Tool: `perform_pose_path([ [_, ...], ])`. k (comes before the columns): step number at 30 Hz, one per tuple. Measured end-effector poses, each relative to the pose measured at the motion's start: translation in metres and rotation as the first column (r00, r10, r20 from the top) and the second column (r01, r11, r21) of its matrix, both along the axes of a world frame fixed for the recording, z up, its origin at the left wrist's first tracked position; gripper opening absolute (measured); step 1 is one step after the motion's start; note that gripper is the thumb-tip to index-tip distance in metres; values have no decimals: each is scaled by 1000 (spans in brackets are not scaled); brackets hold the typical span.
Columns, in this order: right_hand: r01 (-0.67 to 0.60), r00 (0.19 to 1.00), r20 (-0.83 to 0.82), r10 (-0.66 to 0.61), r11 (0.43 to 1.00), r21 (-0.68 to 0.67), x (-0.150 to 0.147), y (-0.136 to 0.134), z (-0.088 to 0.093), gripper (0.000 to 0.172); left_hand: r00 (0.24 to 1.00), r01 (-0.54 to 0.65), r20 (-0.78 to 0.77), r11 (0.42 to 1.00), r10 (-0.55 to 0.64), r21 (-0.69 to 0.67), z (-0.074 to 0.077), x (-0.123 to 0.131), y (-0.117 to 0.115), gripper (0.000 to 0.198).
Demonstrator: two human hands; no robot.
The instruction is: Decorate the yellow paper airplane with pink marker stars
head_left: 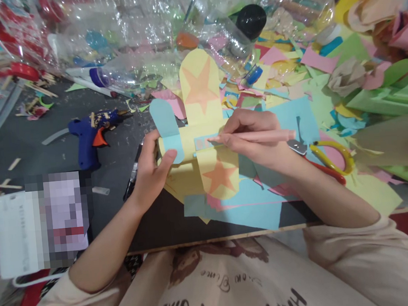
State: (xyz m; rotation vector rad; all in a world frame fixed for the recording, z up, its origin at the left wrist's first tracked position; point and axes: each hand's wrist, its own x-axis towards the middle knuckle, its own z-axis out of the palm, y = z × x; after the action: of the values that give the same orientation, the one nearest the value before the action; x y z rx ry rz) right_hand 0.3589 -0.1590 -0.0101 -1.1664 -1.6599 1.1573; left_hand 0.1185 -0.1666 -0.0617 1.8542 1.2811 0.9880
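A yellow paper airplane (203, 112) with orange stars on its two wings lies in front of me. Its tail end carries a light blue paper fin (164, 116). My left hand (154, 169) grips that tail end, thumb on the blue paper and fingers behind it. In my right hand (252, 132) is a pink marker (267, 136), held like a pen. The marker's tip touches or hovers just over a small blue strip (201, 142) on the airplane's body, where pinkish marks show. Light blue paper sheets (252, 210) lie under the airplane.
A blue glue gun (87, 139) lies at left, near a white box (14, 234). Scissors (328, 159) with yellow and red handles rest by my right forearm. Clear plastic bottles (125, 31) crowd the back; paper scraps (289, 64) cover the right side.
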Motion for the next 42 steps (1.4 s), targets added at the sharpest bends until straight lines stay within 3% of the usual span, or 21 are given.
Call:
perform_pose_path([
  [9,-56,997,42,58,998,-41,1,0,8,27,1000,7,-26,1000,-6,15,0,-2,0,41],
  [16,1,1000,26,-2,1000,28,1,1,2,25,1000,9,-19,1000,-9,28,0,-1,0,42],
  [21,-32,999,38,31,999,28,1,1,3,28,1000,14,-9,999,-13,37,0,-1,0,40],
  [28,65,989,-133,-60,997,32,5,6,7,22,999,-16,-28,999,18,41,-2,-2,1,39],
  [31,96,992,-83,-91,993,62,5,6,7,24,999,-32,-12,998,33,52,-4,-4,2,36],
  [35,40,999,13,-42,993,109,4,3,3,24,999,-30,-17,998,32,64,-5,-5,3,36],
  [42,31,999,20,-34,994,100,3,0,-4,24,999,-30,-38,997,32,70,-4,-5,2,38],
])
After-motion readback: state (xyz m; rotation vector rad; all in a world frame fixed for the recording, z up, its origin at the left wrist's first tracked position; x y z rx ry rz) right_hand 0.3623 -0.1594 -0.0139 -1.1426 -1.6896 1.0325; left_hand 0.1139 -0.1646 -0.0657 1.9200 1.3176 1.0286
